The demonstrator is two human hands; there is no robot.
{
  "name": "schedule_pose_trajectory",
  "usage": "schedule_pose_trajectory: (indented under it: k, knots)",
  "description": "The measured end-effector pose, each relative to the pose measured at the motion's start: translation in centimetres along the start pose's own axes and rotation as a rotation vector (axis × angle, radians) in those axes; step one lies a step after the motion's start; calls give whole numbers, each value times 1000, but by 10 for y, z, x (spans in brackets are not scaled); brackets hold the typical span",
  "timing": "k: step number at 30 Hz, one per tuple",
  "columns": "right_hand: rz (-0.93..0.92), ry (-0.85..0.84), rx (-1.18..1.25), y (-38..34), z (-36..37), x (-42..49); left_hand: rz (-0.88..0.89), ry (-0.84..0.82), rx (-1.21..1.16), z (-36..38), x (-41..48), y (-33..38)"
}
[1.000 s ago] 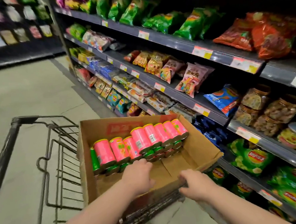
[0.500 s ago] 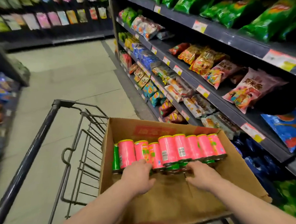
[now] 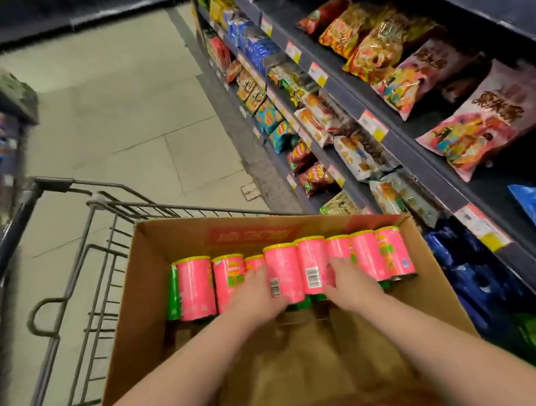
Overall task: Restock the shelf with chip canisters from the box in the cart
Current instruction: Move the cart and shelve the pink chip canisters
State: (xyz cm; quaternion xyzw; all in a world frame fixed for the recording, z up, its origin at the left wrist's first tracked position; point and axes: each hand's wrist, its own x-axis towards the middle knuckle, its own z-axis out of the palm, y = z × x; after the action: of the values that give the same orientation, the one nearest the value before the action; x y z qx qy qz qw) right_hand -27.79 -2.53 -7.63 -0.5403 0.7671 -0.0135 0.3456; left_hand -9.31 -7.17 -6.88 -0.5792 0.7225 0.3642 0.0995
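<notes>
Eight pink canisters [image 3: 369, 258] with yellow rims lie on their sides in a row at the far end of the box [image 3: 146, 288]. They rest on a lower layer of green canisters [image 3: 172, 293] that shows at the left end and under the row. The box sits in the cart [image 3: 104, 213], which stands just beside the shelf [image 3: 414, 150] on the right. Both arms reach into the box. The left hand [image 3: 256, 293] lies over the third pink canister with its fingers against the left side of the fourth. The right hand [image 3: 352, 287] lies on the sixth with its fingers against the right side of the fifth, so the two middle canisters sit between the hands. Blur hides whether either hand grips or only presses; I cannot tell. Each of those two canisters carries a white barcode label [image 3: 275, 287] with digits too small to read. The second canister has green lettering, which is blurred. A red panel [image 3: 253, 235] printed on the box's far wall carries pale writing that is unreadable. On the shelf, pink bags [image 3: 488, 126] show large dark Chinese characters. White and red price tags [image 3: 373, 124] with yellow corners line the shelf edges, and their figures are illegible.
</notes>
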Motion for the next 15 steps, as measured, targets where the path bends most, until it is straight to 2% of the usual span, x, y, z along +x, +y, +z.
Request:
schedule_pose_trajectory:
  k: [6,15]
  knots:
    - [40,-1,84,7,7,26,-221,53,-364,15,32,14]
    - [97,-5,120,7,18,43,-330,168,-364,25,44,21]
